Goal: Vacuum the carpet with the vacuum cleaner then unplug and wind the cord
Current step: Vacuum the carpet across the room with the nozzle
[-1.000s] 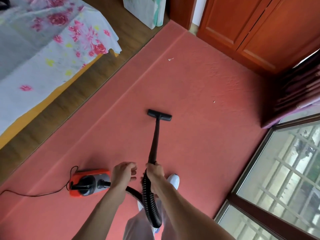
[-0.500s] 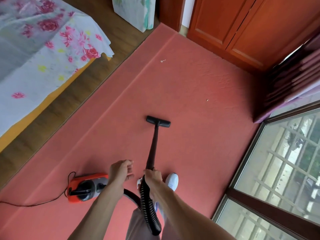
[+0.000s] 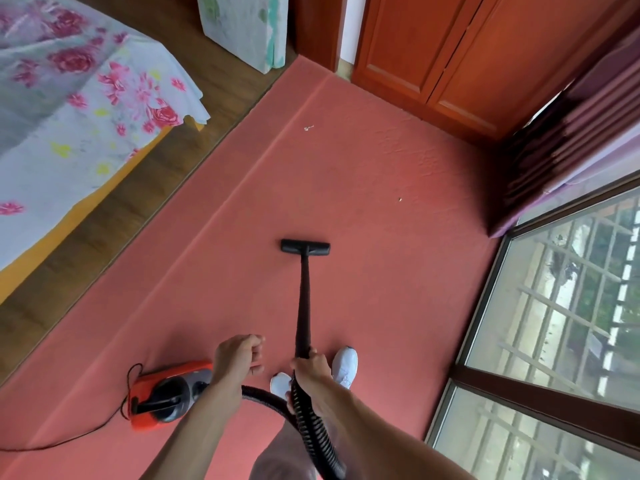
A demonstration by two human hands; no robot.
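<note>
At the far left the black cord [image 3: 62,443] trails off the frame edge across the red carpet [image 3: 381,289] from the orange vacuum cleaner [image 3: 162,396], so by the look of it the machine is plugged in and the unplugging and winding are not yet begun. The cleaner body sits on the carpet just left of the person's feet. Above it the left hand [image 3: 237,355] hovers with its fingers loosely curled and holds nothing. Beside it the right hand [image 3: 311,370] grips the top of the black wand [image 3: 304,299] where the ribbed hose [image 3: 311,424] joins it, the hose looping back under the left forearm to the cleaner. The wand runs forward to the floor nozzle [image 3: 305,247], which lies flat on the carpet near its middle. Farther on and to the right, two pale scraps [image 3: 308,127] and [image 3: 400,199] lie on the carpet ahead of the nozzle, so I judge the vacuuming is under way and that stretch near the wooden wardrobe [image 3: 467,57] is left to cover.
</note>
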